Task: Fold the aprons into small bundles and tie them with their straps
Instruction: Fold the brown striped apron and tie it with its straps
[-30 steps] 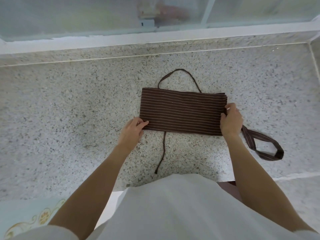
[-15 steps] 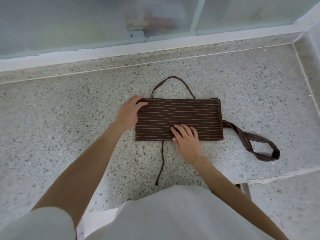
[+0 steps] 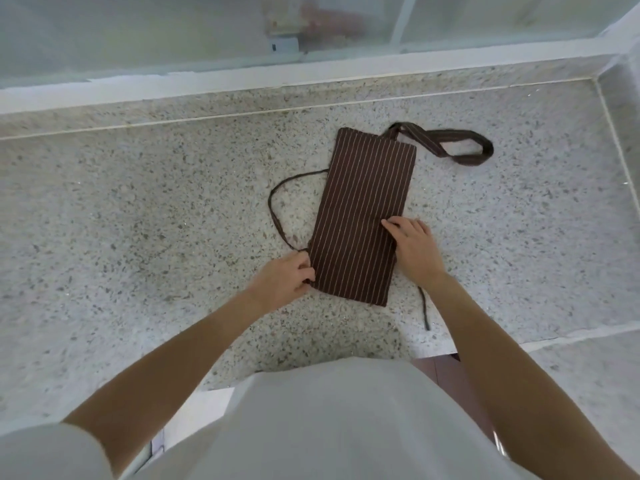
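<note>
The speckled stone counter (image 3: 145, 216) filled the whole view, running back to a white sill under frosted window panes (image 3: 138, 32). Your white top (image 3: 329, 420) took up the bottom of the picture. And there was the apron (image 3: 363, 216), brown with thin pale stripes, folded into a long flat rectangle in the middle of the counter, its long side running away from you and tilted a little to the right. The wide neck loop (image 3: 453, 143) lay on the stone off the far right corner. One thin strap (image 3: 277, 209) curved out from the left edge and came back toward the near left corner; the other thin strap (image 3: 424, 310) trailed toward you from under your right wrist. Your right hand (image 3: 414, 247) lay over the apron's right edge, fingers reaching flat onto the cloth, nothing gripped there as far as it showed. Your left hand (image 3: 285, 280) sat at the near left corner, fingers curled in and pinching the edge of the fabric where the strap met it.
</note>
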A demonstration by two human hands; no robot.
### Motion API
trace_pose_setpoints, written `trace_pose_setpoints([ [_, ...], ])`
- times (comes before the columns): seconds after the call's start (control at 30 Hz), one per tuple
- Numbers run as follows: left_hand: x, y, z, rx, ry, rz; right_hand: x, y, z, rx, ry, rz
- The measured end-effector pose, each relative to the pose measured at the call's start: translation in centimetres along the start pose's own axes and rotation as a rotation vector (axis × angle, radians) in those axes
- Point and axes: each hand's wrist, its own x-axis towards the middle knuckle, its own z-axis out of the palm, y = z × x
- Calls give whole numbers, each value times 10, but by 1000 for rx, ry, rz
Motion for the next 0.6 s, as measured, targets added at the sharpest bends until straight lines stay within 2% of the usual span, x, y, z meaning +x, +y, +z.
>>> trace_pose_setpoints([
  [0.1, 1, 4, -11, -29, 152, 93, -8, 8, -2, 104, 1, -52],
  [0.17, 8, 12, -29, -101, 244, 77, -14, 14, 1, 212, -12, -43],
  [0.23, 23, 21, -52, -182, 336, 33, -19, 15, 1, 402, 3, 45],
  [0.33, 57, 23, -86, -224, 460, -42, -12, 6, -5, 590, 131, 222],
  [0.47, 113, 9, -113, -319, 510, -189, 5, 1, -19, 821, 162, 451],
  [0.6, 167, -18, -117, -361, 421, -349, 19, 8, -20, 845, 125, 587],
])
